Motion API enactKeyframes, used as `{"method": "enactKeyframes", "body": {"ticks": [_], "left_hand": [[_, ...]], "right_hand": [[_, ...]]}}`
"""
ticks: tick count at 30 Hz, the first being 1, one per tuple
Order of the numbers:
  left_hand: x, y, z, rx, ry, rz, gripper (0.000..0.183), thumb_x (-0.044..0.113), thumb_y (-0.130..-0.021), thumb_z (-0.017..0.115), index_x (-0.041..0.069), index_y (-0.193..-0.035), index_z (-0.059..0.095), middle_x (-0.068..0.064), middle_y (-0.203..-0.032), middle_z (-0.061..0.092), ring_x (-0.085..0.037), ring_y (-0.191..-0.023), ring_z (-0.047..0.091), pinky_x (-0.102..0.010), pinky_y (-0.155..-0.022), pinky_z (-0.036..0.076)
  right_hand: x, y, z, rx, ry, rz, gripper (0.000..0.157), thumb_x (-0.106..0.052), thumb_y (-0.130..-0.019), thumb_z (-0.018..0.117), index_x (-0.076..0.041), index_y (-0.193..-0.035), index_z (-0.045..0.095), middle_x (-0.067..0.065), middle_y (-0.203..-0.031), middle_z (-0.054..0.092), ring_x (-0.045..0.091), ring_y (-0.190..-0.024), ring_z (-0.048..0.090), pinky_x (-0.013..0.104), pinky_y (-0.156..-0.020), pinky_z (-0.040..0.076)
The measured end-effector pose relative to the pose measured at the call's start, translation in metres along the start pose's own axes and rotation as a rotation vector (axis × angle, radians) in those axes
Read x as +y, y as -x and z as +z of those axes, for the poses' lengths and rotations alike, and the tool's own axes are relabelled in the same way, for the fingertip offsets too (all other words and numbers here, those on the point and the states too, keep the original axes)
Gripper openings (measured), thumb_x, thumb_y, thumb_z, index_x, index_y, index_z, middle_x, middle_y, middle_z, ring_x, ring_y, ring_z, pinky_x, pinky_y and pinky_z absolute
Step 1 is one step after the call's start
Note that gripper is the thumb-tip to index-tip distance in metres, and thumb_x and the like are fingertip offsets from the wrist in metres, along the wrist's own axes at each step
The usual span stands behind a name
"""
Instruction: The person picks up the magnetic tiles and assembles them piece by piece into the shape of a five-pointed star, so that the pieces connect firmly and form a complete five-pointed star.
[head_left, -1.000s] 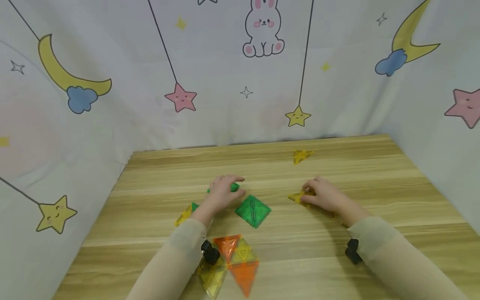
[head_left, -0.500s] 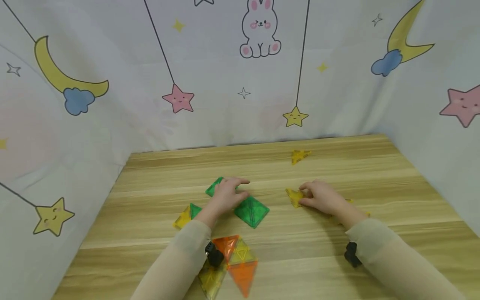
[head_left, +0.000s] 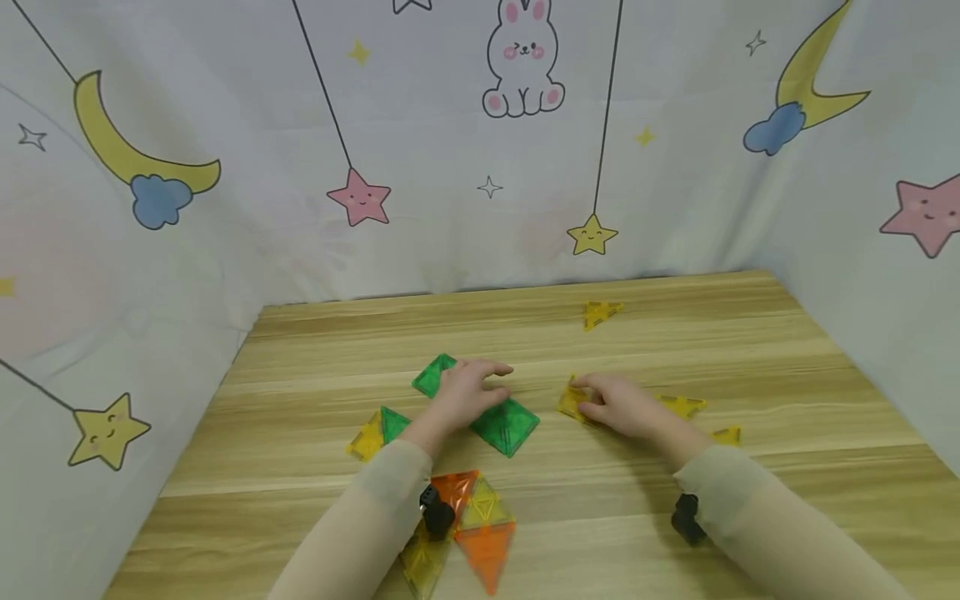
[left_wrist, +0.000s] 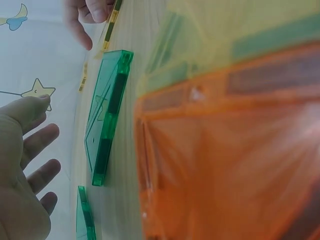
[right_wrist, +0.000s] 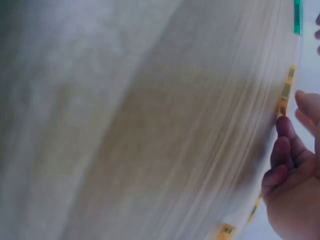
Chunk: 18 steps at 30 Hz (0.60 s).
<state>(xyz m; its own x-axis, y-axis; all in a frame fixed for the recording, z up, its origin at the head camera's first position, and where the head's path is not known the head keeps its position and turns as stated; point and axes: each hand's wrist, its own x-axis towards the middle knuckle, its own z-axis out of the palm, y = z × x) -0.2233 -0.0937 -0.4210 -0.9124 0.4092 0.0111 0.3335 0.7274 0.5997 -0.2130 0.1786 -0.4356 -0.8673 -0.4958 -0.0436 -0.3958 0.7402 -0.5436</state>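
Observation:
Above the joined green triangle tiles (head_left: 512, 429), my left hand (head_left: 463, 402) hovers with loose, spread fingers. The left wrist view shows that hand (left_wrist: 22, 165) apart from the tiles, holding nothing. Another green tile (head_left: 433, 377) lies partly hidden behind it. My right hand (head_left: 618, 406) has its thumb and index finger at a translucent yellow triangle magnetic tile (head_left: 572, 403) lying on the table, seeming to pinch it. In the right wrist view that yellow tile (right_wrist: 287, 90) shows edge-on by the fingertips.
Yellow triangles (head_left: 682, 406) lie behind the right wrist, and another (head_left: 600, 313) near the back edge. Close to me is a joined group with a red-orange tile (head_left: 455, 490) and an orange tile (head_left: 487, 552), partly under the left sleeve. A yellow tile (head_left: 365, 439) touches a green one at left.
My right hand has slid the yellow triangle left, turning it and bringing it nearer the green pair. The left hand has drifted slightly right, uncovering more of the rear green tile.

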Motion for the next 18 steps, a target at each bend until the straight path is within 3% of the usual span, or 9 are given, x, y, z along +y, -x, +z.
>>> {"method": "enactKeyframes", "body": {"ticks": [7,10,14,18], "left_hand": [[0.010,-0.008,0.007,-0.019,-0.011,0.028,0.037,0.028,-0.091,0.062,0.018,-0.127,0.060,-0.003,-0.129,0.056,-0.034,-0.124,0.039,-0.057,-0.100,0.021],[0.019,-0.014,0.012,-0.062,-0.040,0.057,0.039,0.029,-0.091,0.061,0.018,-0.129,0.058,-0.001,-0.129,0.056,-0.034,-0.124,0.040,-0.057,-0.100,0.022],[0.030,-0.020,0.019,-0.131,-0.084,0.075,0.040,0.033,-0.092,0.060,0.021,-0.130,0.057,0.004,-0.129,0.056,-0.031,-0.124,0.041,-0.054,-0.101,0.023],[0.039,-0.026,0.028,-0.154,-0.068,0.079,0.040,0.033,-0.091,0.061,0.021,-0.130,0.057,0.007,-0.127,0.057,-0.028,-0.123,0.042,-0.052,-0.100,0.025]], "right_hand": [[0.001,0.001,-0.008,-0.014,-0.061,0.060,0.044,-0.022,-0.094,0.057,-0.006,-0.134,0.049,-0.002,-0.077,0.056,0.012,-0.064,0.048,0.031,-0.059,0.041],[0.008,0.005,-0.018,0.004,-0.061,0.062,0.045,-0.020,-0.094,0.057,-0.003,-0.134,0.048,0.001,-0.081,0.057,0.014,-0.066,0.050,0.033,-0.060,0.042],[0.022,0.016,-0.032,0.015,-0.017,0.003,0.042,-0.016,-0.092,0.059,-0.001,-0.131,0.051,0.009,-0.097,0.061,0.021,-0.082,0.057,0.039,-0.071,0.047],[0.038,0.033,-0.047,-0.009,0.014,-0.029,0.038,-0.016,-0.092,0.061,-0.004,-0.128,0.055,0.015,-0.115,0.056,0.030,-0.102,0.055,0.046,-0.081,0.046]]}}
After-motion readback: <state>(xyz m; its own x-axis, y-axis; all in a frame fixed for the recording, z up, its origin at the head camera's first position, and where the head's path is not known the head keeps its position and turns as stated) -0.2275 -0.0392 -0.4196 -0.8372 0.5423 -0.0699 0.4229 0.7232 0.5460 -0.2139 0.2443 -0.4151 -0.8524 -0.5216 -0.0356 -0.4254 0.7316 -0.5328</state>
